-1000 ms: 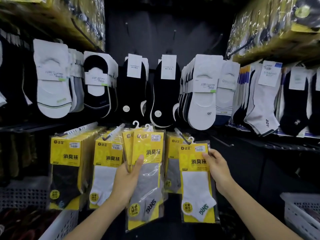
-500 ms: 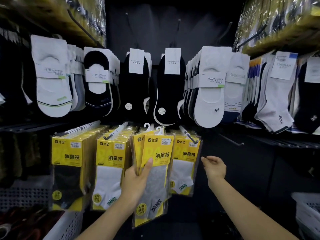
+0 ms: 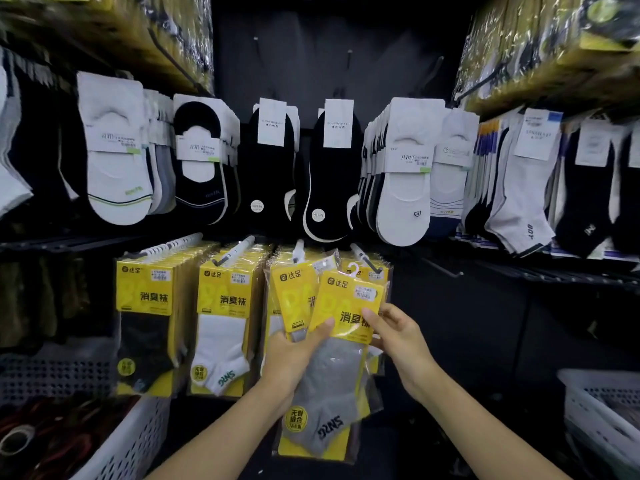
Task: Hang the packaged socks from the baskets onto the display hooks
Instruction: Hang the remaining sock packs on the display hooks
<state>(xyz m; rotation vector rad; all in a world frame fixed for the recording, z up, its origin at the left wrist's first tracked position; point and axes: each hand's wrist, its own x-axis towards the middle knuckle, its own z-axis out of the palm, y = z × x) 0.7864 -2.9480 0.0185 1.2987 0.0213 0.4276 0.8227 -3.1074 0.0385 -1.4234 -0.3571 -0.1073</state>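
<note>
My left hand [image 3: 294, 358] grips a fanned bunch of yellow sock packs, thumb across their fronts. The front pack of grey socks [image 3: 332, 386] has a white hanger hook at its top. My right hand [image 3: 398, 337] pinches that front pack at its right edge, thumb on the yellow card. Behind the bunch, rows of yellow packs hang on display hooks: black socks [image 3: 145, 327], white socks [image 3: 221, 327], and a row with a hook tip [image 3: 372, 268] just above the held pack. A further hook [image 3: 298, 251] sticks out above the bunch.
A white perforated basket [image 3: 128, 445] with dark goods sits lower left; another white basket [image 3: 602, 417] sits lower right. Loose low-cut socks on cards [image 3: 405, 174] hang in a row above. An empty black hook [image 3: 446, 270] juts out right of the yellow packs.
My right hand let go of the white-sock pack, now hanging on the right hook, and moved left onto the grey pack held by my left hand. The bunch has fanned and tilted.
</note>
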